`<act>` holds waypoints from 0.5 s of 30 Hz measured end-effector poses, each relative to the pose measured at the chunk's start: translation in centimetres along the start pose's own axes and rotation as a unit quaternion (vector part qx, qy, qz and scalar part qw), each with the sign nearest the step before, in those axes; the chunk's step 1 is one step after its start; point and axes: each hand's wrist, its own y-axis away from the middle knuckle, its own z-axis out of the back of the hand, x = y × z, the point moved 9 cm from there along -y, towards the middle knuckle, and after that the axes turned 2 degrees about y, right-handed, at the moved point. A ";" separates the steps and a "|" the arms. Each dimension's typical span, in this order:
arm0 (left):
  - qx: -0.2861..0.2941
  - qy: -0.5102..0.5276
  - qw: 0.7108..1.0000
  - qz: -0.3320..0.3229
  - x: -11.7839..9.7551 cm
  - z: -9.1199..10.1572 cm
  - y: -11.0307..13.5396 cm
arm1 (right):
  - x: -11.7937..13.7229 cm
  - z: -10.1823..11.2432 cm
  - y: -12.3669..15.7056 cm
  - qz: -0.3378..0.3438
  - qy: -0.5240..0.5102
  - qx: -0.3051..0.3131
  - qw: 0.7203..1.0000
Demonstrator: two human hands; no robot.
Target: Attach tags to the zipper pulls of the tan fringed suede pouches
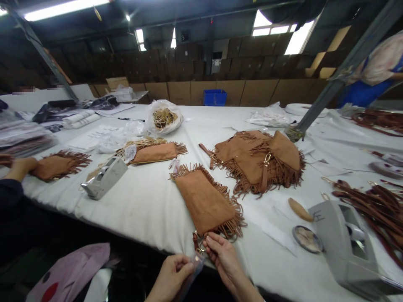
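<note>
A tan suede pouch (pixel 204 199) with brown fringe lies flat at the table's front edge. From its near corner hangs a short brown strap (pixel 195 242) with a gold-coloured metal clasp (pixel 202 248). My right hand (pixel 225 260) is closed, thumb and fingers pinching at the clasp. Just left of it, my left hand (pixel 173 274) is closed on a piece of translucent plastic (pixel 197 265), its lower part hidden by the fingers. Whether the plastic wraps around the strap's end, I cannot tell.
Behind lie more fringed pouches (pixel 252 157) and another single pouch (pixel 154 154). Tape dispensers stand left (pixel 105 178) and right (pixel 346 243). Brown straps (pixel 371 201) are heaped at right. A co-worker's hand (pixel 22 167) touches a pouch (pixel 56 165) at left. A metal post (pixel 333 84) rises at right.
</note>
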 end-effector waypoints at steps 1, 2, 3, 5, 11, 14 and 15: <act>0.000 0.022 1.000 0.005 0.0 -0.4 -0.3 | 0.1 -0.1 0.1 0.000 0.003 0.004 1.000; 0.001 0.042 0.999 0.009 -0.1 -0.9 -0.5 | 0.2 -0.1 0.2 0.003 0.012 0.007 1.000; 0.003 0.059 0.998 0.012 -0.2 -1.2 -0.7 | 0.5 -0.1 0.3 0.011 0.029 0.009 0.999; 0.006 0.086 0.996 0.018 -0.5 -1.8 -1.1 | 1.4 0.0 0.3 0.046 0.093 0.008 0.995; -0.022 0.126 0.992 0.017 0.0 -1.6 -1.6 | 3.8 0.6 0.1 0.142 0.306 -0.021 0.941; -0.056 0.167 0.984 0.025 0.7 -1.5 -1.6 | 3.6 0.3 -0.1 0.143 0.337 -0.009 0.931; -0.064 0.186 0.980 0.027 0.8 -1.6 -1.6 | 3.6 0.2 -0.1 0.148 0.348 -0.008 0.926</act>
